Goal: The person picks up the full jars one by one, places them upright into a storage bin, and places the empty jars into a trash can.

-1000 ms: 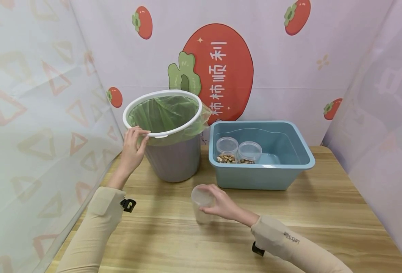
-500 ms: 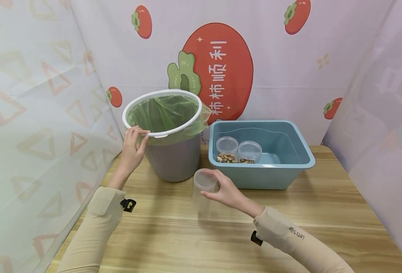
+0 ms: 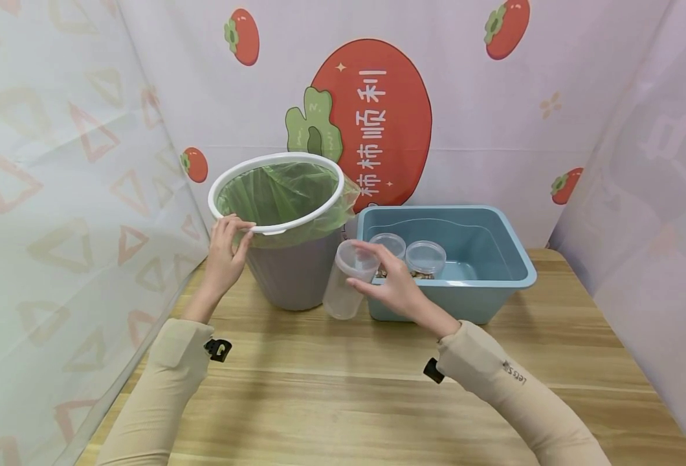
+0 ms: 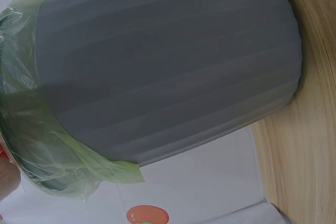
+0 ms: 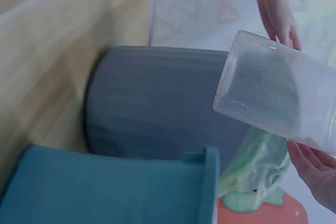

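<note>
My right hand (image 3: 400, 288) grips a clear plastic jar (image 3: 343, 294) near its top, thumb on one side and fingers on the other. Raised and tilted, the jar hangs between the grey trash can (image 3: 293, 275) and the blue tub (image 3: 436, 303); no contents show through its wall in the right wrist view (image 5: 262, 90). My left hand (image 3: 228, 247) pinches the white rim (image 3: 279, 228) of the trash can at its near left, fingers over the top and thumb below. A green bag (image 3: 281, 194) lines the can and hangs over its outside.
Inside the tub's left part stand two clear lidded jars (image 3: 426, 259) with nuts in them, partly behind my right hand. Wooden tabletop (image 3: 320, 401) stretches in front of the can and tub. A patterned cloth (image 3: 471, 129) hangs close behind them.
My right hand has lifted the jar off the table and carried it away from me, up toward the gap between can and tub, tilting it. The left hand stays on the rim.
</note>
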Demonstrator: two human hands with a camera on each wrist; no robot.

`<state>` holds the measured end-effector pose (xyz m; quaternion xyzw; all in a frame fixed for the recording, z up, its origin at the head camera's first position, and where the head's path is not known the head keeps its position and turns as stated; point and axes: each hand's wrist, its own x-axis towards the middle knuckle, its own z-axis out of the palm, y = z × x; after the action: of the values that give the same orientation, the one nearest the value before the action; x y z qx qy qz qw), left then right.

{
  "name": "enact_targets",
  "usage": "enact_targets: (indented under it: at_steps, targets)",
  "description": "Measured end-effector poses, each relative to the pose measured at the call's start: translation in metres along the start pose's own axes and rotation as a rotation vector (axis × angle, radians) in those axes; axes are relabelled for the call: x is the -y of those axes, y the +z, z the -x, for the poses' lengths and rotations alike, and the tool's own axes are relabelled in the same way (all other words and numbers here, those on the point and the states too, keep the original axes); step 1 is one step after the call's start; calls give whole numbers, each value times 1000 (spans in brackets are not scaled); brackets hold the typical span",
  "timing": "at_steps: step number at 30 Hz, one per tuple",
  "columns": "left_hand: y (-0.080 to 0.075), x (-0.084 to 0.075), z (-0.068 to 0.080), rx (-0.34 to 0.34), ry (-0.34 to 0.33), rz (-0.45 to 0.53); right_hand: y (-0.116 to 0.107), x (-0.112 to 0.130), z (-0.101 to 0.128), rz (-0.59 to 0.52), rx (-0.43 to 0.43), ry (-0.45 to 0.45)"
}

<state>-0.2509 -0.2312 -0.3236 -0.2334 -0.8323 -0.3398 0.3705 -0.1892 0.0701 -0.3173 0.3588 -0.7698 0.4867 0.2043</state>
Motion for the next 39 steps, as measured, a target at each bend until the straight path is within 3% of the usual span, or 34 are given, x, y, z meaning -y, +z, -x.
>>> enact_targets:
  at_steps: [4, 11, 15, 18, 25, 28, 34, 39]
  targets:
    - [0, -1, 0, 7, -5, 0, -7, 5, -11, -14, -33, -1]
    - [-1, -2, -1, 12, -2, 2, -10, -16, -26, -82, -53, 60]
    - [-1, -2, -1, 11, -2, 3, -13, -16, -36, -75, -88, 70]
    - [-1, -3, -1, 9, -1, 2, -15, -10, -45, -71, -106, 77]
    - [-1, -2, -1, 13, -4, -5, -23, 31, -64, -105, -138, 121]
    - [-1, -2, 0, 13, -4, -7, -24, 35, -73, -115, -150, 144]
    - [-1, -2, 0, 11, -6, -5, -19, 15, -93, -179, -175, 187]
    - [-1, -2, 0, 11, -1, -5, -14, 4, -107, -165, -221, 192]
